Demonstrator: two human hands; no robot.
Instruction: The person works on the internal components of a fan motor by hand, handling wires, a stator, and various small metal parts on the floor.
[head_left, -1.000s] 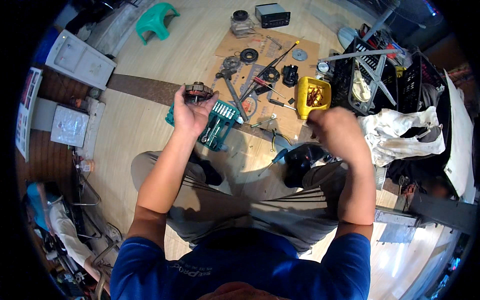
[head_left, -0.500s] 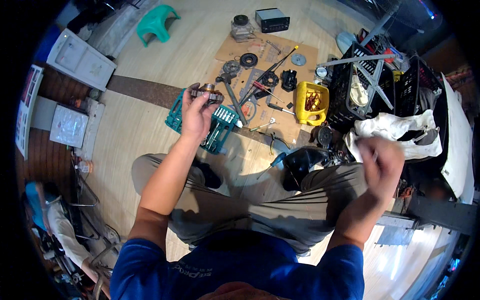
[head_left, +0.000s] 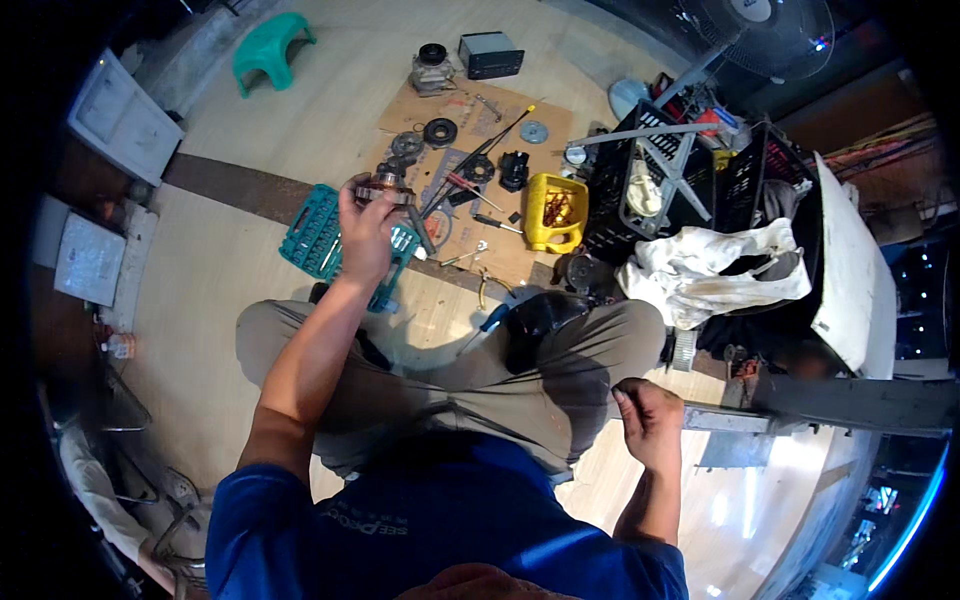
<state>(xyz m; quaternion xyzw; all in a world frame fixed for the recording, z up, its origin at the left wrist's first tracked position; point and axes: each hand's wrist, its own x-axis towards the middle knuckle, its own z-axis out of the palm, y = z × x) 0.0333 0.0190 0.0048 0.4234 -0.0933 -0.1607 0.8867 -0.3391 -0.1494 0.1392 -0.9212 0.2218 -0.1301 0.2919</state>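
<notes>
My left hand is raised over the floor, its fingers closed around a toothed metal gear with a raised hub. Behind and below it lies a teal socket set case, partly covered by the hand and forearm. My right hand is beside my right knee, fingers curled and thumb pressed in. Whatever it may hold is hidden. The handle of a hammer shows just right of the gear, over a cardboard sheet strewn with tools and round machine parts.
A yellow cut-open jug holds small reddish-brown pieces. Black crates stand at right, with a white cloth draped nearby and a fan behind. Pliers and a screwdriver lie near my feet. A green stool is at far left.
My right hand has swung down and inward from above the white cloth to beside my knee. My left hand still holds the gear. The whole view has shifted, moving the scene leftward.
</notes>
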